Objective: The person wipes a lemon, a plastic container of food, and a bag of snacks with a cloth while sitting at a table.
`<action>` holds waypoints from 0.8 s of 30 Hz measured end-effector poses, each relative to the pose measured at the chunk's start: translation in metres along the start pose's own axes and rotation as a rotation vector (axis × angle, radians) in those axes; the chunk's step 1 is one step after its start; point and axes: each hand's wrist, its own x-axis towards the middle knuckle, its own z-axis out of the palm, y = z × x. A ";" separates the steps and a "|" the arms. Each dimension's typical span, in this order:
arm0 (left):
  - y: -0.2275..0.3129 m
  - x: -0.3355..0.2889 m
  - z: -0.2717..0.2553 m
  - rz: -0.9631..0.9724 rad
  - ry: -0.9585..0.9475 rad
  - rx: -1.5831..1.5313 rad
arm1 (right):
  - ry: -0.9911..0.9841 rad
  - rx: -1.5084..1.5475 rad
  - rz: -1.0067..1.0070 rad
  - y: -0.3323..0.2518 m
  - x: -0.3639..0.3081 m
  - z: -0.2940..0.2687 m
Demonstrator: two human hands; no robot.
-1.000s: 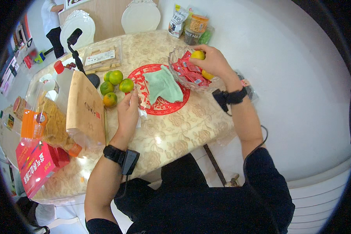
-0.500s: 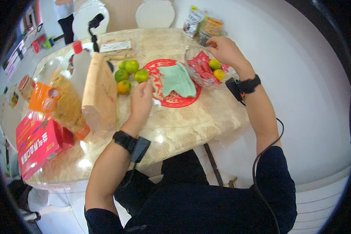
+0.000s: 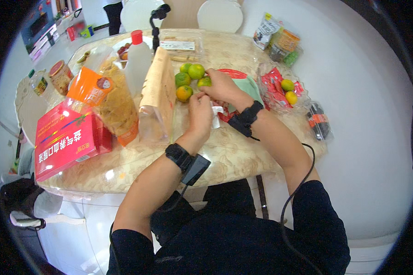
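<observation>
My right hand [image 3: 224,87] reaches across the red patterned plate [image 3: 232,73], its fingers and thumb closed around a green tangerine [image 3: 204,82] at the right of a small cluster. Beside it in the cluster are more green tangerines [image 3: 196,71] and an orange-green one [image 3: 184,93]. My left hand [image 3: 200,113] is just nearer to me, fingers curled together at the tips; what they hold, if anything, is hidden. A crumpled white tissue [image 3: 217,111] shows against its right side. Behind my right wrist, a pale green cloth [image 3: 250,88] lies on the plate, partly covered.
At right stands a clear bowl [image 3: 303,98] with red packets and two yellowish fruits. Left are a tall tan box [image 3: 157,98], a snack bag [image 3: 112,96], a red carton [image 3: 71,140] and a red-capped bottle [image 3: 138,57]. Snack packages [image 3: 280,41] sit at the back right.
My right hand has moved left from the clear bowl to the tangerines and closed around one. My left hand stays beside the cluster. The view has shifted, so the table appears farther right.
</observation>
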 end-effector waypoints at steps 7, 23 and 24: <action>-0.005 0.006 -0.010 0.048 -0.025 0.139 | -0.107 -0.055 0.132 -0.001 -0.019 -0.020; 0.020 -0.001 0.000 -0.188 -0.132 -0.027 | 0.360 -0.092 -0.232 0.010 -0.086 -0.065; 0.025 -0.003 0.005 -0.222 -0.096 -0.076 | 0.282 -0.162 -0.117 0.013 -0.093 -0.069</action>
